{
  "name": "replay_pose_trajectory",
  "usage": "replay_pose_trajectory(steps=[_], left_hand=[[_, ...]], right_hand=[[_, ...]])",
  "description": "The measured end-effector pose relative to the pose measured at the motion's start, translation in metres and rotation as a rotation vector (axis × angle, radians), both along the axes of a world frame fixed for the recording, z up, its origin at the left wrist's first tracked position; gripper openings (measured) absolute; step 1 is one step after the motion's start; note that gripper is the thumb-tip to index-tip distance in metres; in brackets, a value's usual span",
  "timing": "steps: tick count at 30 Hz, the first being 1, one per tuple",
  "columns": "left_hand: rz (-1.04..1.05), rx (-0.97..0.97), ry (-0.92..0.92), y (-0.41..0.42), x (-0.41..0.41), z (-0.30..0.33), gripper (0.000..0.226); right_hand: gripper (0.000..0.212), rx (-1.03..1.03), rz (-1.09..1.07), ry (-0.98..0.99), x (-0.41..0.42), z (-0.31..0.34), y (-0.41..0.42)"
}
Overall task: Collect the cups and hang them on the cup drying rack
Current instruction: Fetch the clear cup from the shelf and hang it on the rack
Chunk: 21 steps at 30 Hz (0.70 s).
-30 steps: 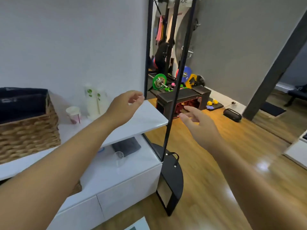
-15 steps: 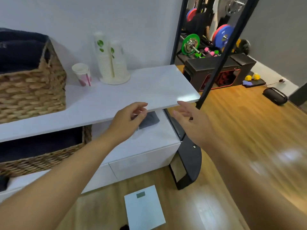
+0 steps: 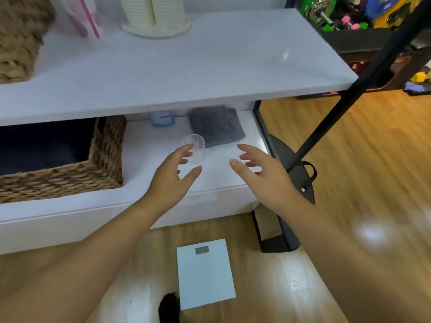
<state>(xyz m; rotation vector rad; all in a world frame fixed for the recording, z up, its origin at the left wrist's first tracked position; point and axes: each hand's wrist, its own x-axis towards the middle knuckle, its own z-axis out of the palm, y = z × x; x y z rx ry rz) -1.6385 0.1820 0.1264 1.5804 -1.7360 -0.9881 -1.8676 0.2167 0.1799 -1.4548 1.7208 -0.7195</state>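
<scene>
A small clear cup [image 3: 195,148] stands upright on the lower white shelf [image 3: 149,157], in front of a folded grey cloth [image 3: 215,126]. My left hand [image 3: 173,177] is open just in front of the cup, fingertips at its left side, thumb apart below it. My right hand [image 3: 261,174] hovers open to the right, holding nothing. On the upper shelf [image 3: 186,66], a pink-striped paper cup [image 3: 85,16] and a cream rack stacked with cups [image 3: 155,16] are cut off by the top edge.
A wicker basket [image 3: 63,173] fills the lower shelf's left; another [image 3: 18,38] sits on the upper shelf. A small plastic container [image 3: 162,118] stands at the back. A black slanted frame [image 3: 349,94] rises at right. A white scale [image 3: 205,272] lies on the wooden floor.
The view has dropped and closed in on the shelves. Both hands have gone down from the upper shelf's edge to the lower shelf, the left one reaching the clear cup.
</scene>
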Motion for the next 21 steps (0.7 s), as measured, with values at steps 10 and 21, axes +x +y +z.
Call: replay_pose_trajectory(steps=[10, 21], left_hand=[[0.185, -0.168, -0.158, -0.069, -0.022, -0.123, 0.085], [0.249, -0.129, -0.084, -0.126, -0.029, -0.167, 0.132]], right_hand=[[0.065, 0.010, 0.037, -0.025, -0.002, -0.127, -0.051], [0.067, 0.077, -0.027, -0.110, 0.011, -0.181, -0.061]])
